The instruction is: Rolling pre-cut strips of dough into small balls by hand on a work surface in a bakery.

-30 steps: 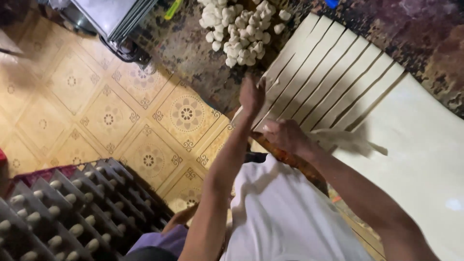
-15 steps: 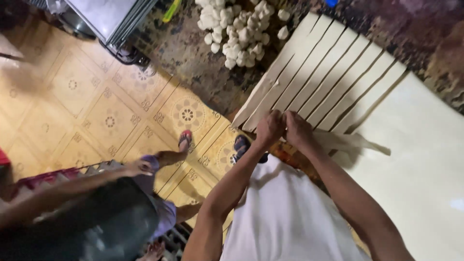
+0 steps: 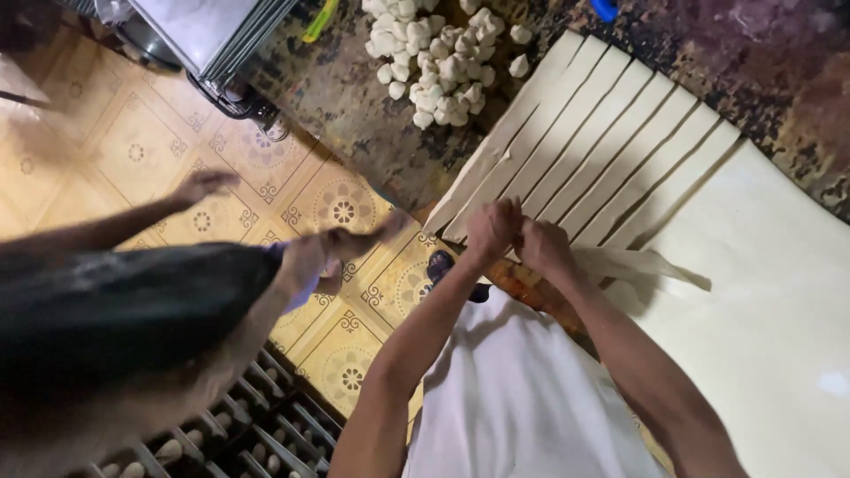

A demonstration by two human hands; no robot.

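Note:
My left hand (image 3: 491,230) and my right hand (image 3: 542,248) are pressed together at the near ends of several long cut dough strips (image 3: 611,133). The strips lie side by side on a dark worktable (image 3: 354,106). Both hands look closed on the end of a dough strip, and a loose length of strip (image 3: 655,264) trails off to the right of my right hand. A wide uncut dough sheet (image 3: 779,319) lies at the right. Beyond the strips sits a pile of small dough pieces (image 3: 434,62).
Another person in dark clothing (image 3: 115,310) leans across the lower left, one hand (image 3: 202,186) out over the patterned tile floor (image 3: 133,150). Below that person is a dark rack (image 3: 248,434) holding dough pieces. Stacked metal trays (image 3: 212,35) stand at top left.
My left hand came down from above the strips to join my right hand at their near ends. The other person has moved further into view from the left, covering most of the rack.

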